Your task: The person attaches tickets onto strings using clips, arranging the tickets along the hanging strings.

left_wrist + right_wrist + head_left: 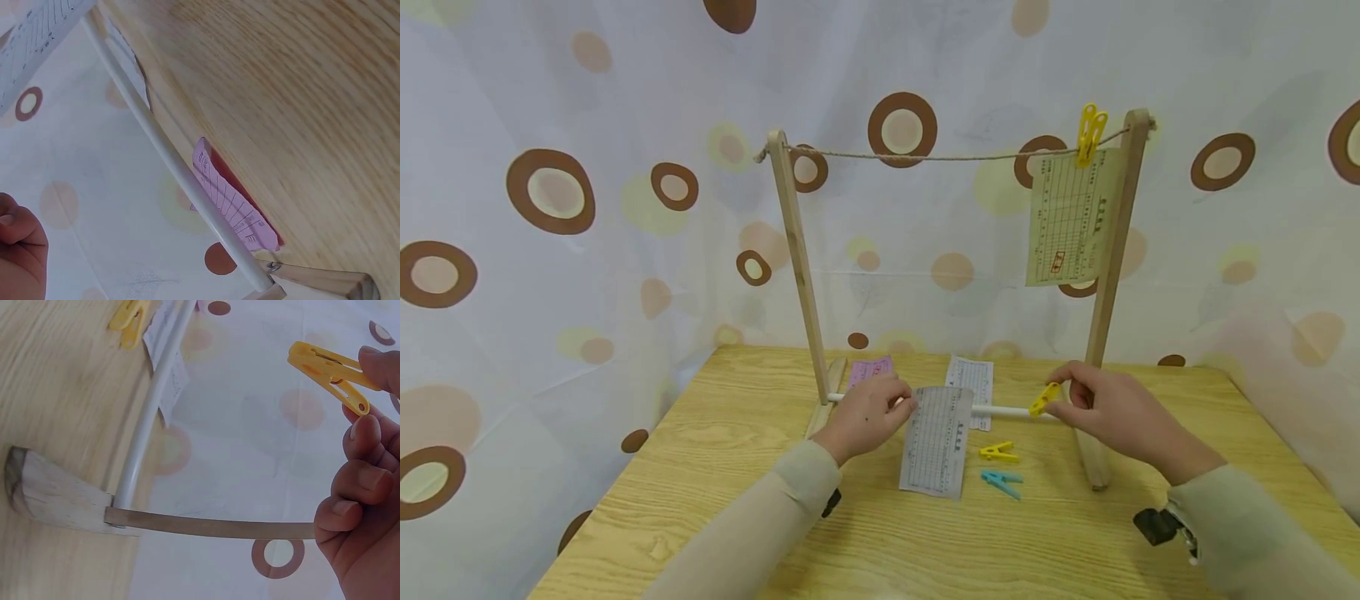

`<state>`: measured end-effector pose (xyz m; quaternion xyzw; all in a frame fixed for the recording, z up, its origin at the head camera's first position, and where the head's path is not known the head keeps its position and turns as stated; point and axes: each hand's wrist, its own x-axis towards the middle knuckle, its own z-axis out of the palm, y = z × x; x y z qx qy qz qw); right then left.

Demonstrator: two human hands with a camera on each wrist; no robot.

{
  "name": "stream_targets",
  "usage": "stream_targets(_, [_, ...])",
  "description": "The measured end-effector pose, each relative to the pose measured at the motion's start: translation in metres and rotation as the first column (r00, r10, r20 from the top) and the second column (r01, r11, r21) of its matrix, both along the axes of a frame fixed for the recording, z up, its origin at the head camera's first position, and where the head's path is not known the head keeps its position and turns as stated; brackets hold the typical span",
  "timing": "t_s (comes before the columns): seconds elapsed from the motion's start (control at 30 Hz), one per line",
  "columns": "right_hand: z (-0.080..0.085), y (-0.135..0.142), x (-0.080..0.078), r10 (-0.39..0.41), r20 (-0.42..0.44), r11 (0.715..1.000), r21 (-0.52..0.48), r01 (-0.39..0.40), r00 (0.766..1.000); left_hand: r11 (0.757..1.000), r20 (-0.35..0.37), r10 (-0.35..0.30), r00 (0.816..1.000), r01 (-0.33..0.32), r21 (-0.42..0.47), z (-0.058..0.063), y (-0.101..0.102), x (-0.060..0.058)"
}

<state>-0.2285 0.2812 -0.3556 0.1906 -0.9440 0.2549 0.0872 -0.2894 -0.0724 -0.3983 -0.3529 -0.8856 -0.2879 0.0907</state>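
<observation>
In the head view my left hand (871, 414) pinches a printed white paper slip (937, 442) by its upper left corner. The slip hangs upright above the table, and part of it shows at the top left of the left wrist view. My right hand (1120, 421) holds a yellow clothespin (1043, 399) between thumb and fingers, its handles squeezed from behind in the right wrist view. Between the hands, a second yellow clothespin (997, 452) and a blue clothespin (1002, 482) lie on the tabletop, just right of the held slip.
A wooden frame (797, 250) carries a rope (910, 157) across its top. Near the right post, a yellow clothespin (1088, 137) clips a yellowish slip (1067, 221) to it. Behind the low white rod (1003, 411) lie a pink slip (228, 203) and another white slip (973, 372).
</observation>
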Motion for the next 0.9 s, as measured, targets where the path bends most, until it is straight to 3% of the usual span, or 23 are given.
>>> stream_targets(0.47, [0.032, -0.004, -0.003, 0.003, -0.06, 0.999, 0.046, 0.0, 0.998, 0.998, -0.048, -0.031, 0.998, 0.033, 0.051, 0.012, 0.007, -0.002])
stream_targets(0.7, [0.056, -0.007, -0.003, 0.012, -0.135, 0.996, 0.089, 0.0, 0.991, 0.995, -0.079, -0.039, 0.996, 0.046, 0.087, 0.027, 0.011, -0.003])
stream_targets(0.9, [0.076, -0.011, -0.003, 0.015, -0.154, 0.995, 0.098, 0.001, 0.988, 0.998, -0.089, -0.026, 0.996, 0.032, 0.062, 0.04, 0.015, -0.003])
